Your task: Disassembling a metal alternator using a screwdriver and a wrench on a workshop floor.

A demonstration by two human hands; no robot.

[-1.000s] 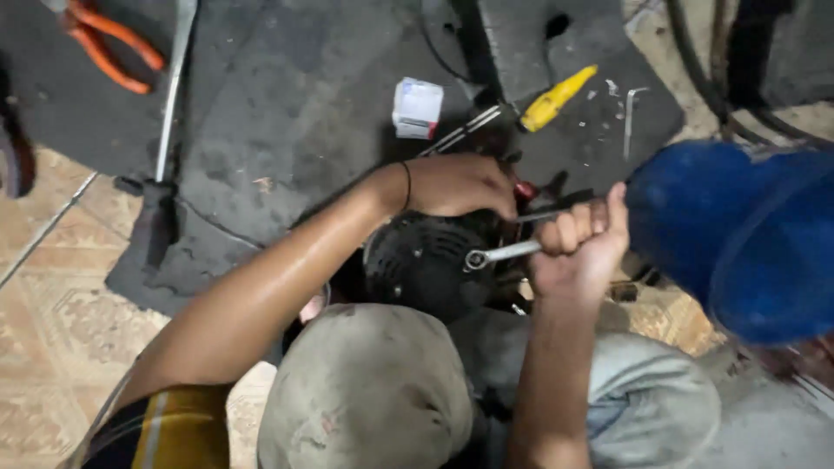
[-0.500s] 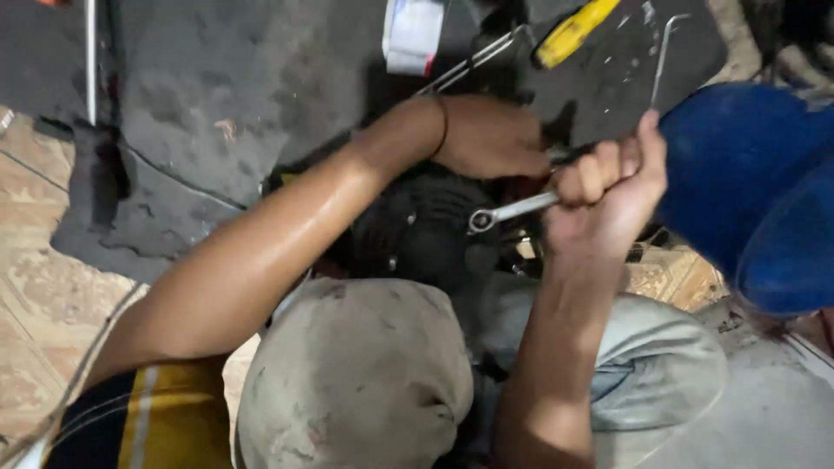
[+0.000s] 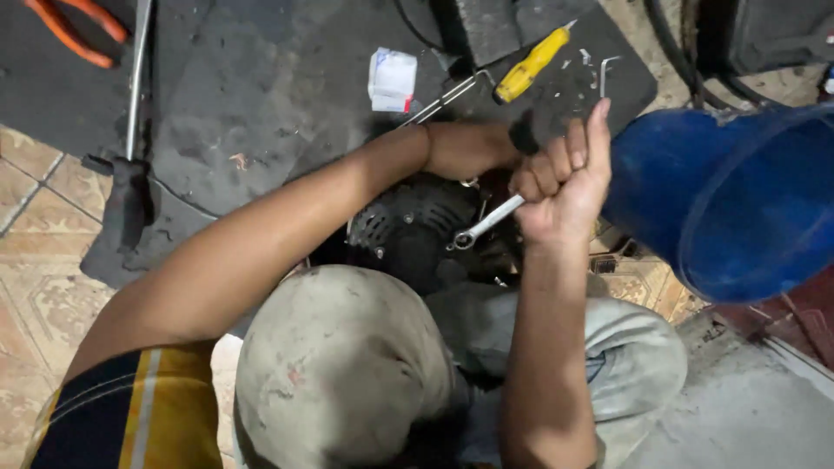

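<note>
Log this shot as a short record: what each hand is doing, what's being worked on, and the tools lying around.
right hand: fist closed on a wrench, ring end showing
left hand: resting on the far side of the black motor housing
surface: dark mat on tiled floor
nearby tools: yellow-handled screwdriver, orange pliers, hammer
other: blue bucket, white packet

The wrench (image 3: 486, 222) in the right hand (image 3: 560, 178) is bright silver, set against a black ribbed motor housing (image 3: 408, 227). The screwdriver (image 3: 532, 64) has a yellow handle, and the pliers (image 3: 74, 30) have orange grips. The bucket (image 3: 738, 204) is deep blue. The small packet (image 3: 392, 79) is white with a red edge. The rubber mat (image 3: 234, 95) is dark grey; the floor tiles (image 3: 35, 260) are beige, patterned. The shirt sleeve (image 3: 130, 417) is navy with yellow stripes.
</note>
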